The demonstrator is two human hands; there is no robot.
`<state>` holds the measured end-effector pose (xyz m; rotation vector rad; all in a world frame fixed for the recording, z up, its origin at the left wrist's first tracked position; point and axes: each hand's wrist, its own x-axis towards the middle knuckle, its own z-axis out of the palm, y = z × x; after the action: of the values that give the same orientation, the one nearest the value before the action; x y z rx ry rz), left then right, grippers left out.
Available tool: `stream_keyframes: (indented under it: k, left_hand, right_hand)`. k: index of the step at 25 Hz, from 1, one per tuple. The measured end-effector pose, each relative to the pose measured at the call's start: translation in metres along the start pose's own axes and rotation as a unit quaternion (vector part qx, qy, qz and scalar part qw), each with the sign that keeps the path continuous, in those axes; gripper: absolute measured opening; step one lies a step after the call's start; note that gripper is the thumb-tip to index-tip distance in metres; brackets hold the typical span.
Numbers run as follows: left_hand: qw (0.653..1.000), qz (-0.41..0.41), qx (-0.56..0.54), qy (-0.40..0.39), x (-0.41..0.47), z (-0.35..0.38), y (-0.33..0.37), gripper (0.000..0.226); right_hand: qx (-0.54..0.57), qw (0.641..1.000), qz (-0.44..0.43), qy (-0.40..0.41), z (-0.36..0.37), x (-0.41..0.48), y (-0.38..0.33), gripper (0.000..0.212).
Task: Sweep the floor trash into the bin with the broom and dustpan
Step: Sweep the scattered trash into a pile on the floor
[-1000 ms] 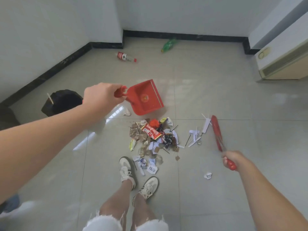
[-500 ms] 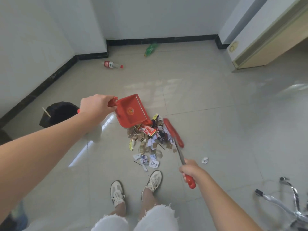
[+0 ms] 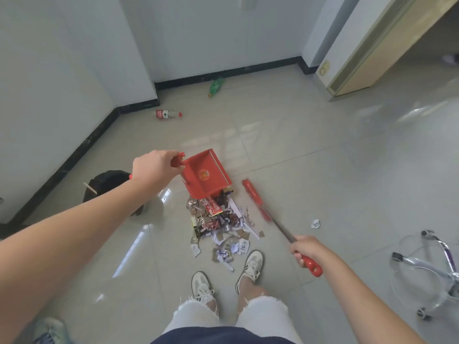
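Red plastic dustpan [image 3: 205, 173], round gold emblem on its tray, with its lip down at the far edge of the trash pile [image 3: 218, 222]. The left hand [image 3: 155, 167] is clenched round the handle, just left of the tray. The pile is wrappers, torn paper and cardboard bits on the tiles. Right of the pile is the red broom [image 3: 255, 202], bristle head blurred, slim metal shaft running back to the right hand [image 3: 306, 249], which grips the red handle. The black-lined bin [image 3: 109, 187] sits left of the pile — and one paper scrap [image 3: 315, 223] lies well right of the pile.
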<state>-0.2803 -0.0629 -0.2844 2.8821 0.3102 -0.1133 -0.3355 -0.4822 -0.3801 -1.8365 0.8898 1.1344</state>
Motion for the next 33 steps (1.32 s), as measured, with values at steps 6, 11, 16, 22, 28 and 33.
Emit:
stream_keyframes:
  k: [6, 11, 16, 22, 28, 33]
  left_hand:
    - [0.999, 0.028, -0.01, -0.014, -0.008, 0.005, 0.038, 0.018]
    - [0.998, 0.067, 0.008, -0.006, 0.008, 0.012, 0.093, 0.015]
    - [0.993, 0.114, 0.019, -0.015, 0.038, 0.033, 0.167, 0.015]
    - [0.98, 0.18, 0.046, -0.066, 0.057, 0.068, 0.253, 0.022]
    - [0.975, 0.206, 0.056, -0.069, 0.063, 0.084, 0.282, 0.02]
    - [0.97, 0.218, 0.075, -0.083, 0.05, 0.079, 0.286, 0.02]
  right_hand:
    - [0.044, 0.995, -0.004, 0.086, -0.044, 0.005, 0.014, 0.051]
    - [0.133, 0.986, 0.018, 0.1, -0.095, 0.02, 0.005, 0.051]
    - [0.166, 0.978, 0.046, 0.117, -0.158, 0.036, 0.035, 0.046]
    - [0.156, 0.974, 0.098, 0.132, -0.215, 0.055, 0.074, 0.024]
    - [0.233, 0.958, 0.134, 0.095, -0.231, 0.091, 0.094, 0.024]
    - [0.232, 0.964, 0.106, 0.076, -0.189, 0.093, 0.079, 0.023]
